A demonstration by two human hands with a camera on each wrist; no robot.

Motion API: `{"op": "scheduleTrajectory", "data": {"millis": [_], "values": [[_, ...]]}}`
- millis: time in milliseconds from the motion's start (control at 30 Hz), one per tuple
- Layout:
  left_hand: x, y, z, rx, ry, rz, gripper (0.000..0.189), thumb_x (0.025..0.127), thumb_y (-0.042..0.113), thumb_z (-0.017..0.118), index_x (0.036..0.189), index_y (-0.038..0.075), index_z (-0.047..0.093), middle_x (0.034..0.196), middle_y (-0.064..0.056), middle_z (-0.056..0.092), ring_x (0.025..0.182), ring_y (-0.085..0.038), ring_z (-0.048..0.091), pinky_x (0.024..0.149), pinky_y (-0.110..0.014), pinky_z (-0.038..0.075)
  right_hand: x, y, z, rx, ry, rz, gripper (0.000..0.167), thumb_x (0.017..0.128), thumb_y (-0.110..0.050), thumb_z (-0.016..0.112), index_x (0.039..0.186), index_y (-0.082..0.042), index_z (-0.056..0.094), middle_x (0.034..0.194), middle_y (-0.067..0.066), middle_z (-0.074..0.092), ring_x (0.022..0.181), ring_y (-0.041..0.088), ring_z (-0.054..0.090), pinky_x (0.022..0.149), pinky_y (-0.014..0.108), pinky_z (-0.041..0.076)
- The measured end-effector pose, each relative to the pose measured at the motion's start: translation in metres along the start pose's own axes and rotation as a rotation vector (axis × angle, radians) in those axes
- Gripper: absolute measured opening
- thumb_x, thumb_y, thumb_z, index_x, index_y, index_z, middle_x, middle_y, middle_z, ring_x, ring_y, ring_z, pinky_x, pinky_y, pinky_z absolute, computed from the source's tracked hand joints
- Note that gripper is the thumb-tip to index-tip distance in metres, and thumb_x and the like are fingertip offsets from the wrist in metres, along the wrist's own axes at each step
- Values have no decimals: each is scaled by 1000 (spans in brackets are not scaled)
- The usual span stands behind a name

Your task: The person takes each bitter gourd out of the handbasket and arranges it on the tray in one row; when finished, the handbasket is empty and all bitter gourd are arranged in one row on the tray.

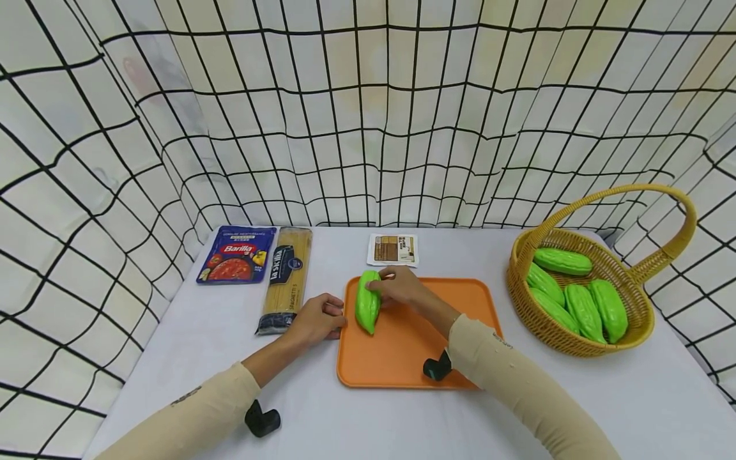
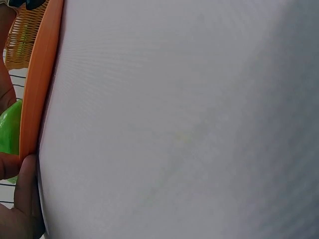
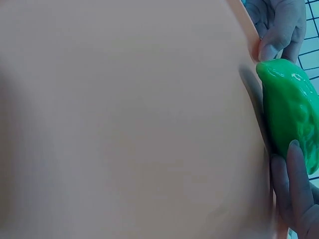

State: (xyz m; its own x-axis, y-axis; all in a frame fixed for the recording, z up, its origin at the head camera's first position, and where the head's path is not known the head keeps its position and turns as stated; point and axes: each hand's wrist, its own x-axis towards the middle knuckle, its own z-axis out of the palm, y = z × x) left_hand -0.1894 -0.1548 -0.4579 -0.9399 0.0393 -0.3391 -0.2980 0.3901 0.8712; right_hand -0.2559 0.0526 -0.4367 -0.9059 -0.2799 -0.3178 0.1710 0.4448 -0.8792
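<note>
Slippage worries me first in the head view: my right hand pinches the green bitter melon near its far end, over the left part of the orange tray, its tapered end pointing back toward me. Held off-centre like that, the melon could swing or roll if my fingers ease unevenly. My left hand grips the tray's left rim; if it pulls or presses too hard, the tray could skid or tip on the white cloth. The spaghetti pack lies close by that hand, so an outward jerk might nudge it.

In the left wrist view, finger and thumb pinch the rim from both sides, with only its thickness between them; lifting there could set the melon rolling.

In the right wrist view, two right fingers lie against the melon, but the frame edge cuts off much of the grip, so I cannot tell how firm it is. That glossy skin could slide under light pressure. Nor can I tell whether the melon fully bears on the tray; if not, an early release could drop it
</note>
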Motion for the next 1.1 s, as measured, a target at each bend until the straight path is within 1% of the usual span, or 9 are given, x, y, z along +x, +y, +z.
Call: {"op": "scheduleTrajectory", "data": {"millis": [133, 233, 367, 500, 633, 800, 933, 1100], "values": [[0, 0, 0, -1, 1, 0, 33, 88, 3, 68, 120, 2, 60, 100, -10, 59, 79, -16, 64, 67, -27, 63, -1, 1, -2, 16, -5, 15, 60, 90, -34, 73, 135, 1, 55, 134, 20, 59, 83, 19, 73, 78, 30, 63], [-1, 1, 0, 0, 3, -4, 33, 88, 3, 68, 120, 2, 60, 100, -9, 59, 79, -16, 64, 67, -27, 63, -2, 3, -4, 32, -11, 24, 62, 89, -35, 74, 136, 0, 53, 129, 20, 60, 82, 20, 74, 77, 31, 64], [-1, 2, 1, 8, 7, -7, 33, 88, 4, 68, 120, 2, 60, 99, -9, 59, 79, -16, 64, 67, -27, 63, -1, 4, -6, 75, -26, 36, 61, 88, -32, 76, 135, 0, 53, 121, 20, 62, 79, 21, 74, 74, 32, 64], [-1, 2, 1, 16, 9, -3, 33, 88, 4, 68, 120, 2, 60, 99, -9, 59, 80, -17, 64, 67, -27, 63, -1, 6, -8, 93, -33, 33, 61, 87, -31, 78, 134, -1, 53, 119, 19, 62, 79, 21, 74, 73, 33, 65], [-2, 2, 1, 17, 9, -2, 33, 88, 4, 68, 120, 2, 60, 99, -9, 59, 79, -16, 64, 67, -27, 63, -3, 7, -11, 88, -38, 6, 66, 85, -30, 80, 137, -1, 52, 123, 20, 62, 82, 22, 74, 74, 35, 65], [-2, 3, 2, 15, 10, -2, 33, 88, 4, 69, 120, 2, 60, 100, -9, 59, 79, -16, 64, 67, -27, 63, -9, 9, -20, 67, -36, -32, 71, 84, -30, 81, 140, 0, 50, 126, 20, 62, 85, 25, 74, 76, 35, 64], [-1, 2, 2, 16, 5, -6, 34, 88, 4, 68, 121, 2, 60, 100, -9, 59, 80, -16, 64, 67, -27, 63, -14, 10, -30, 91, -51, -34, 69, 86, -27, 79, 141, 0, 48, 124, 21, 63, 90, 30, 73, 78, 38, 65], [-1, 1, 1, 9, 0, -4, 34, 88, 4, 68, 121, 1, 59, 101, -10, 59, 81, -17, 64, 68, -27, 63, -24, 10, -42, 92, -72, -41, 67, 87, -26, 79, 141, -1, 49, 122, 19, 61, 99, 31, 71, 82, 42, 64]]}}
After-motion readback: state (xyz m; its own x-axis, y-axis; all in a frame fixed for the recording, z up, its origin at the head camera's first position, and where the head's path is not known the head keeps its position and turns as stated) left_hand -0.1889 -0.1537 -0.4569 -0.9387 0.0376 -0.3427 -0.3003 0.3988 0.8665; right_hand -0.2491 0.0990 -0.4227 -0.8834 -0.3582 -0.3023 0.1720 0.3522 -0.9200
